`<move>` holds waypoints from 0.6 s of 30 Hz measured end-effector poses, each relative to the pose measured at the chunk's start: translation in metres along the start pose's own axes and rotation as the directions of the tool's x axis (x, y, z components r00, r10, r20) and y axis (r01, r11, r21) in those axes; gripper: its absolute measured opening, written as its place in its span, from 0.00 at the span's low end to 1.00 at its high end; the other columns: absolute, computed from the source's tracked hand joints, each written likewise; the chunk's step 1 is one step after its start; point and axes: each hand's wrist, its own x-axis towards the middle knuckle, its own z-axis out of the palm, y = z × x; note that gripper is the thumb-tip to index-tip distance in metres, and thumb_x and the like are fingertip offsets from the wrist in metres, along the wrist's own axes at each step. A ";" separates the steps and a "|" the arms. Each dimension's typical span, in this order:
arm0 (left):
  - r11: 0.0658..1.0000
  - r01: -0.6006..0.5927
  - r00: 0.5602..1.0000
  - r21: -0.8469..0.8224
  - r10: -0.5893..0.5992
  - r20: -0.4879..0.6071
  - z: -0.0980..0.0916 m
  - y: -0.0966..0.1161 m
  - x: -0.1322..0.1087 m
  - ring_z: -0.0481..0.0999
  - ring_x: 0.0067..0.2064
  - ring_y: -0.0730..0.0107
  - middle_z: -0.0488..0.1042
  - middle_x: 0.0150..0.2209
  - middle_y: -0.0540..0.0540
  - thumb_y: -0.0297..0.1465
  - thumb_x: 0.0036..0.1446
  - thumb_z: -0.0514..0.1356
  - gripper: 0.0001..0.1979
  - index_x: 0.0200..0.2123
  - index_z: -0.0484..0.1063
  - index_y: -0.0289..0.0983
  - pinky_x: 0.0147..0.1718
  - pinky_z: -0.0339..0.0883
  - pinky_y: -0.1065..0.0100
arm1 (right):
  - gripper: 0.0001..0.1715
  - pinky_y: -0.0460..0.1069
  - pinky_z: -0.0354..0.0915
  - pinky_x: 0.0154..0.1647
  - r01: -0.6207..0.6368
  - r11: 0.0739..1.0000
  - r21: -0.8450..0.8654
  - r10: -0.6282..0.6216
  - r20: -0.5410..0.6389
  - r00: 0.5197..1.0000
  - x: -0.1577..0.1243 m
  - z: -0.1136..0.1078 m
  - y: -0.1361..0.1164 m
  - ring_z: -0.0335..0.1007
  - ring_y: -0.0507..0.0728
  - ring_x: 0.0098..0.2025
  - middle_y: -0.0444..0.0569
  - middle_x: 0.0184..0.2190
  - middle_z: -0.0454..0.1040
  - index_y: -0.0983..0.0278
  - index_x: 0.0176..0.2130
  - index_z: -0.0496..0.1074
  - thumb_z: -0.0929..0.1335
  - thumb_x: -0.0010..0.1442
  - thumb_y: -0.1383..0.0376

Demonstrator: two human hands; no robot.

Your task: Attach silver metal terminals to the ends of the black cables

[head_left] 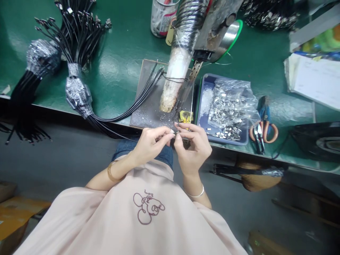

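My left hand (pixel 155 142) pinches the end of a black cable between thumb and fingers, near the bench edge. Black cables (pixel 124 115) run towards it from a plastic-wrapped bundle (pixel 77 90). My right hand (pixel 193 146) meets it fingertip to fingertip, its thumb and fingers closed on a small metal piece, mostly hidden. Just beyond the hands, a soldering iron (pixel 190 79) points down over a dark board (pixel 143 104), beside a pale, plastic-wrapped tube (pixel 174 74). Several cable ends lie on that board.
A blue tray (pixel 243 141) of small metal connector shells (pixel 228 113) stands right of the board. Pliers (pixel 264 109) and orange-handled scissors (pixel 271 132) lie beside it. Farther back are a solder spool (pixel 230 39) and a clear tub (pixel 163 17). Another cable bundle (pixel 42 58) hangs over the left edge.
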 end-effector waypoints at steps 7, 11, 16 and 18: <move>0.922 0.195 0.981 -0.335 -0.183 0.068 -0.008 0.001 0.003 0.68 0.21 0.79 0.71 0.19 0.54 0.36 0.56 0.66 0.12 0.39 0.72 0.35 0.24 0.63 0.76 | 0.06 0.54 0.77 0.47 -0.034 0.998 0.047 0.035 -0.009 0.999 0.000 -0.003 0.008 0.80 0.56 0.47 0.48 0.43 0.79 0.60 0.40 0.75 0.68 0.66 0.69; 0.910 0.194 0.981 -0.365 -0.191 0.045 -0.010 -0.002 0.008 0.69 0.24 0.78 0.76 0.24 0.49 0.37 0.52 0.69 0.11 0.31 0.78 0.33 0.24 0.64 0.75 | 0.05 0.51 0.77 0.40 0.017 1.000 0.002 -0.017 -0.037 0.999 0.003 -0.008 0.007 0.81 0.55 0.42 0.47 0.40 0.81 0.60 0.39 0.74 0.68 0.66 0.69; 0.899 0.191 0.978 -0.394 -0.209 -0.004 -0.008 0.000 0.015 0.73 0.28 0.75 0.79 0.26 0.48 0.34 0.46 0.71 0.10 0.26 0.79 0.34 0.31 0.69 0.72 | 0.10 0.51 0.78 0.40 0.258 0.962 -0.094 -0.260 -0.011 0.966 0.004 -0.009 0.003 0.82 0.55 0.38 0.44 0.36 0.83 0.57 0.39 0.75 0.72 0.59 0.72; 0.900 0.195 0.976 -0.391 -0.217 -0.012 -0.008 0.001 0.017 0.73 0.28 0.75 0.78 0.25 0.49 0.33 0.44 0.72 0.09 0.24 0.77 0.34 0.31 0.69 0.73 | 0.11 0.51 0.78 0.39 0.279 0.957 -0.083 -0.279 0.013 0.960 0.004 -0.008 0.004 0.82 0.55 0.37 0.44 0.36 0.83 0.57 0.40 0.75 0.72 0.59 0.72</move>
